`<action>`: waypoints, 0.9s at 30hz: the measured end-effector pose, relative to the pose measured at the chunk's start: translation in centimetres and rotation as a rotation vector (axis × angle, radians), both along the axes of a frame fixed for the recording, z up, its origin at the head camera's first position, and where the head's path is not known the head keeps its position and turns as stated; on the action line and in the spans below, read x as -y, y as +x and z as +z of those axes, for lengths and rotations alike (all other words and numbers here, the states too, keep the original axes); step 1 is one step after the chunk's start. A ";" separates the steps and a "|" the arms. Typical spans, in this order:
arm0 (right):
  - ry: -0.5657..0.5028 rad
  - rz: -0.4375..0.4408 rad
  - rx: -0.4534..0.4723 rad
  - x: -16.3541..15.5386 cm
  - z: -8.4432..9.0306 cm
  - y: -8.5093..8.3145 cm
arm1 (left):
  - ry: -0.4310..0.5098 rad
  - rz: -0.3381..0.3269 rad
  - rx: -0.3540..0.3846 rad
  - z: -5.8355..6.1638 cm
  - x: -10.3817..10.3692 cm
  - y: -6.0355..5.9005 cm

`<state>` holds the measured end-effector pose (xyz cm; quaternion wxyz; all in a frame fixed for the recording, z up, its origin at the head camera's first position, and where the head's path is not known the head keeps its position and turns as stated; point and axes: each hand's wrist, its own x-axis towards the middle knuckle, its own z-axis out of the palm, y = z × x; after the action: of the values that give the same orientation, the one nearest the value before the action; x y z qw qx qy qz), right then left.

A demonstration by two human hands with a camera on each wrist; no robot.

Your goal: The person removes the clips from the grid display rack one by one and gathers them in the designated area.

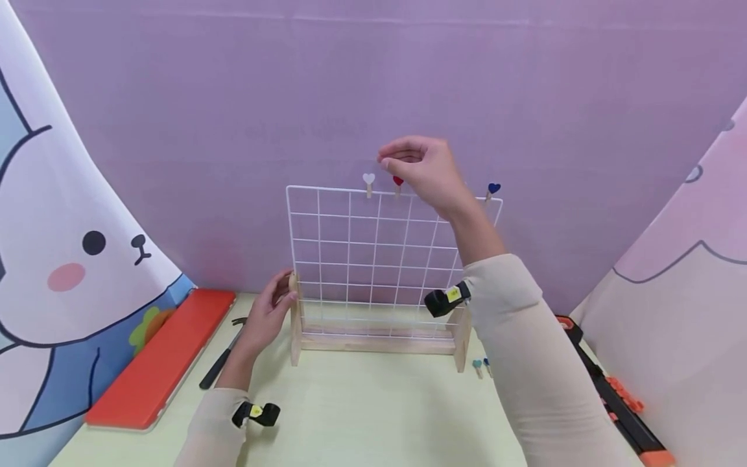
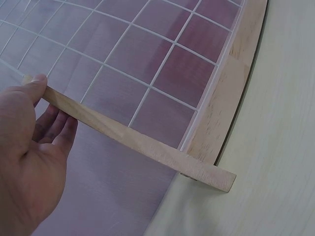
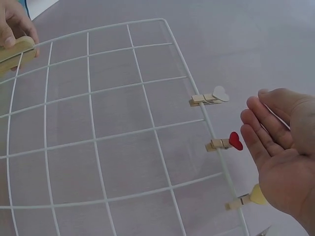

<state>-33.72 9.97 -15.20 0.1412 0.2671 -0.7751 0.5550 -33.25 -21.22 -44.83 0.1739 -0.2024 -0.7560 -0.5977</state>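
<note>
Right hand (image 1: 421,170) hovered empty above the top wire of the white grid panel (image 1: 373,259), fingers loosely bent, just over the red heart clip (image 3: 229,142). Beside that, a white heart clip (image 3: 210,96) and a yellow one (image 3: 248,198) pegged along the same wire; a blue heart clip (image 1: 492,190) near the far corner. Left hand (image 1: 270,312) gripped the top of the panel's wooden side post (image 2: 133,138), thumb on its end. Behind it, a hammer (image 1: 222,355) and red board (image 1: 163,360) on the pale table (image 1: 373,415).
</note>
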 end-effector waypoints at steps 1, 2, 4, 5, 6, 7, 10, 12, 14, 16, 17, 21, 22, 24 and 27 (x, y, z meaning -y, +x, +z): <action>-0.002 0.000 0.000 0.1 0.0 -0.1 | 0.000 -0.002 -0.002 0.0 0.0 0.0; -0.007 0.001 0.001 0.2 0.0 -0.1 | 0.002 -0.003 -0.005 0.0 0.0 0.0; -0.016 0.003 0.006 0.3 -0.1 -0.3 | 0.012 -0.010 -0.012 -0.1 -0.1 0.0; -0.021 0.006 0.010 0.4 -0.2 -0.3 | 0.015 -0.015 -0.015 -0.1 -0.1 0.0; -0.027 0.008 0.015 0.4 -0.2 -0.4 | 0.016 -0.019 -0.019 -0.1 -0.2 0.0; -0.031 0.010 0.018 0.4 -0.3 -0.4 | 0.019 -0.022 -0.022 -0.1 -0.2 -0.1; -0.032 0.015 0.028 0.6 -0.5 -0.6 | 0.019 -0.022 -0.027 -0.1 -0.2 -0.1; -0.021 0.015 0.031 0.7 -0.7 -0.7 | 0.017 -0.018 -0.026 -0.1 -0.2 -0.1; -0.006 0.014 0.037 0.9 -0.8 -0.7 | 0.015 -0.012 -0.024 -0.1 -0.2 0.0; 0.017 0.009 0.047 1.0 -0.9 -0.8 | 0.008 -0.009 -0.022 -0.1 -0.2 0.1; 0.031 0.004 0.051 1.0 -1.0 -0.8 | 0.009 -0.009 -0.019 -0.1 -0.2 0.2; 0.071 -0.005 0.067 1.2 -1.1 -0.8 | 0.010 -0.005 -0.013 -0.1 -0.3 0.2; 0.078 -0.007 0.068 1.2 -1.1 -0.8 | 0.010 -0.004 -0.010 -0.1 -0.3 0.3; 0.088 -0.009 0.067 1.3 -1.1 -0.7 | 0.005 0.000 -0.008 -0.1 -0.2 0.3; 0.103 -0.007 0.067 1.4 -1.1 -0.8 | -0.006 0.009 -0.007 0.0 -0.2 0.4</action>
<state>-34.50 8.56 -16.31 0.1030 0.2526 -0.8079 0.5225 -32.88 -21.00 -44.84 0.1787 -0.2016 -0.7580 -0.5940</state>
